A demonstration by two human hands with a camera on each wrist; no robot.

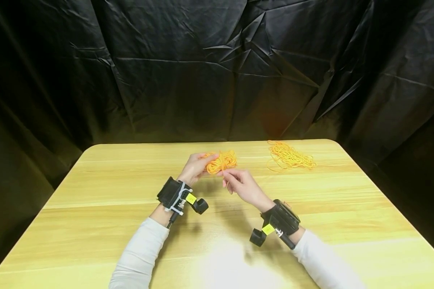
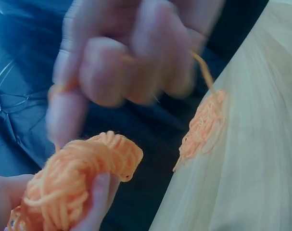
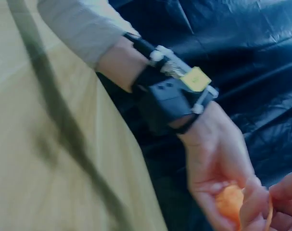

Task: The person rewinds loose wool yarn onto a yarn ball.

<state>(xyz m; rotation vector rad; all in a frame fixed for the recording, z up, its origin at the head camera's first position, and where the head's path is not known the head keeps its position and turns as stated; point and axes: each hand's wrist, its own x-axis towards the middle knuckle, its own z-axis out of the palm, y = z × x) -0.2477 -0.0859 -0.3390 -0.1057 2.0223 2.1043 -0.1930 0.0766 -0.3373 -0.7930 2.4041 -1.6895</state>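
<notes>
The left grip [image 1: 195, 166] is closed round a wound bundle of orange-yellow yarn [image 1: 226, 159], the thumb on one side and the fingers on the other; the bundle sticks out past the fingertips, toward the right grip [image 1: 244, 185]. It appears raised above the desk [image 1: 112, 192], shadows falling below both hands.

The right grip is narrow, its fingers curled on a single strand [image 2: 206, 72] of the same yarn, with the index finger reaching down to the bundle. In the left wrist view the strand crosses that index finger — the hand is blurred there, so its exact path between the fingers cannot be told — then leaves the far side of the hand and runs toward a loose heap of yarn [image 1: 290, 155]. The heap lies tangled on the desk, beyond the right grip and to its right, well apart from the left grip.

Behind each grip a black strap, [image 1: 170, 194] on the left, circles the wrist and carries a small camera with a yellow tag; white sleeves [image 1: 141, 253] cover the forearms. Beyond both grips, past the desk's far edge, hangs a creased black sheet [image 1: 166, 92].
</notes>
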